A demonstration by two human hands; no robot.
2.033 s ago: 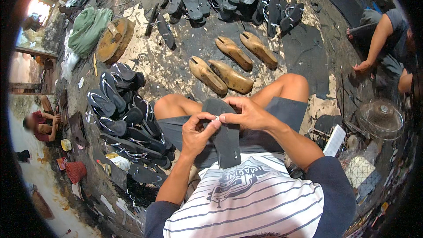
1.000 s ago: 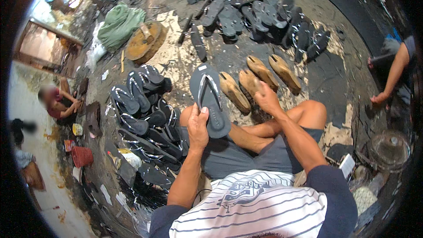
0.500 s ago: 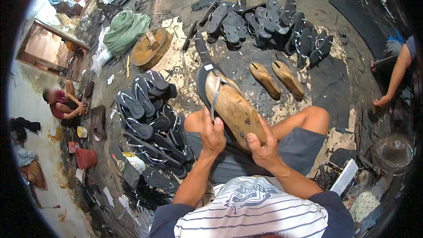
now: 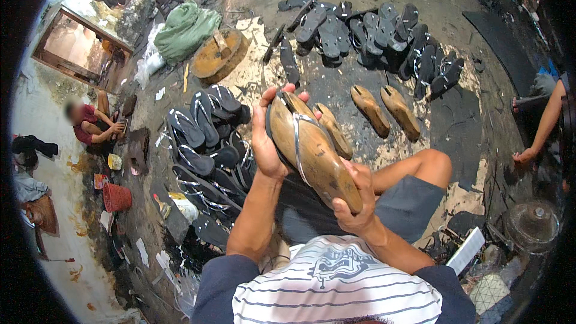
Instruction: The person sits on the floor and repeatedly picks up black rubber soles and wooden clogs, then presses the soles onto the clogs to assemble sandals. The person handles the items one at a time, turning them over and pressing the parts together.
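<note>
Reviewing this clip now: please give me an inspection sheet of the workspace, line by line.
Surface: dark floor, worn, with pale patches.
Job's things: a wooden last sits under the shiny strap of a flip-flop; three other lasts rest on the floor, one partly hidden.
Clutter: piled flip-flops at left, a spread of dark sandals ahead, paper scraps.
Grippers: left grip cups the flip-flop and last near the far end; right grip holds the last's near end.
Cables: none identifiable among the dark scraps.
Surroundings: green cloth, red basket, fan; a seated co-worker left, another person's arm right.
</note>
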